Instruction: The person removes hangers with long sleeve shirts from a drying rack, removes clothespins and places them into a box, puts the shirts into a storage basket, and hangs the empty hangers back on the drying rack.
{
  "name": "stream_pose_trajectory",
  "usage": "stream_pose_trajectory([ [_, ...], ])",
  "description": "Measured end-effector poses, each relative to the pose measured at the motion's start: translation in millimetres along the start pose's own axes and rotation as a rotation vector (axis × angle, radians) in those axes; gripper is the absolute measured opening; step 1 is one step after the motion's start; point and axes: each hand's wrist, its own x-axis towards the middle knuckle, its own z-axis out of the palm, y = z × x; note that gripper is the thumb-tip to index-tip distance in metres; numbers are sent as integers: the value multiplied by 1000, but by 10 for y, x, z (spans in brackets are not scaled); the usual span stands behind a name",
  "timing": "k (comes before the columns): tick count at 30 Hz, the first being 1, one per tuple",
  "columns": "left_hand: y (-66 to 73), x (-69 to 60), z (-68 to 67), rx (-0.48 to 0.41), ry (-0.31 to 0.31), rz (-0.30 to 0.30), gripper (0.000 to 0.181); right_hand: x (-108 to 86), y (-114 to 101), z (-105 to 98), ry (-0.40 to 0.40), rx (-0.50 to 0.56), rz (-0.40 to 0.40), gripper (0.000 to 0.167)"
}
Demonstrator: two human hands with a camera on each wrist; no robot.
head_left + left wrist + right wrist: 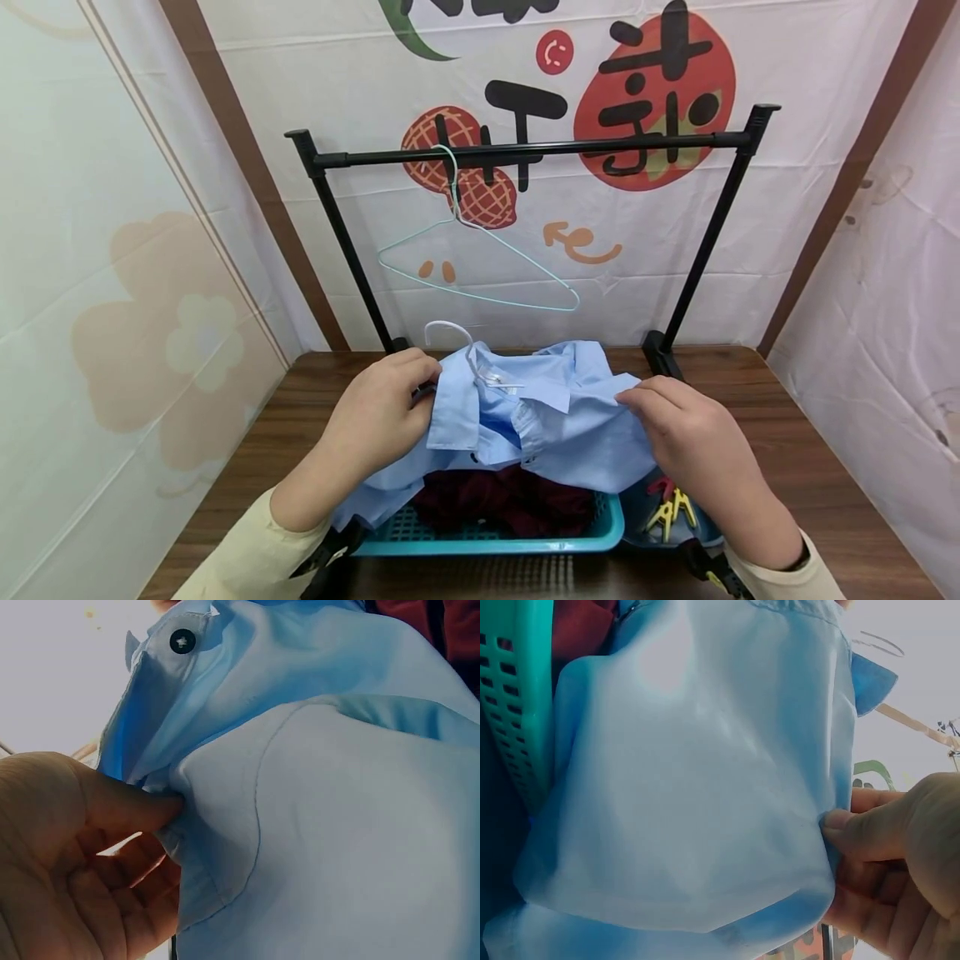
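Observation:
A light blue shirt (pixel 592 433) hangs between the two hands above a basket, its collar toward the top. Out of the collar sticks the hook of a white hanger (pixel 448 325); the rest of that hanger is mostly inside the cloth. The left hand (pixel 386 408) pinches the shirt near one shoulder, thumb against the fabric in the left wrist view. On the other side, the right hand (pixel 693 433) pinches the opposite shoulder between thumb and fingers. A dark button (pixel 182 641) shows on the shirt in the left wrist view.
Below the shirt, a teal basket (pixel 487 547) holds dark red cloth (pixel 510 504). A smaller blue container beside it has yellow clips (pixel 670 514). Behind stands a black rack (pixel 555 149) with a mint hanger (pixel 480 293) on its bar. All stand on a wooden table (pixel 802 475).

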Motion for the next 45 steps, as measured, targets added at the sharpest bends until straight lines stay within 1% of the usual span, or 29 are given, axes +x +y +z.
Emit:
stream_pose_trajectory([
  [5,-18,-17,3,9,-18,-11,17,21,-19,-15,11,38,1,33],
  [8,-19,-30,-1,19,-12,-8,17,28,-24,-38,-9,65,16,35],
  [12,-39,-43,-13,23,-2,-2,18,27,-19,-52,-65,128,62,28],
  [15,-54,-41,-19,20,-3,4,17,54,-21,-59,-75,179,84,24],
  [18,-47,-36,-13,19,-10,11,17,125,-27,-80,-75,231,98,21],
  [21,-37,-36,-1,25,-13,21,18,234,-51,-91,-96,280,132,16],
  [24,-28,-33,16,32,-8,32,18,349,-91,-85,-168,308,198,12],
  [26,-22,-26,31,38,-2,41,18,419,-121,-67,-248,324,248,14],
  [29,-13,-10,51,45,8,54,17,504,-170,-21,-380,346,308,23],
  [31,-10,-7,58,52,14,61,17,546,-205,18,-452,356,326,28],
  [34,-5,-7,56,54,20,66,17,591,-256,74,-504,352,313,33],
  [37,2,-2,57,55,22,70,17,615,-296,112,-501,348,265,32],
  [41,14,9,67,55,21,72,16,633,-340,144,-420,335,197,25],
  [45,20,14,75,55,26,64,16,626,-387,174,-348,323,168,20],
])
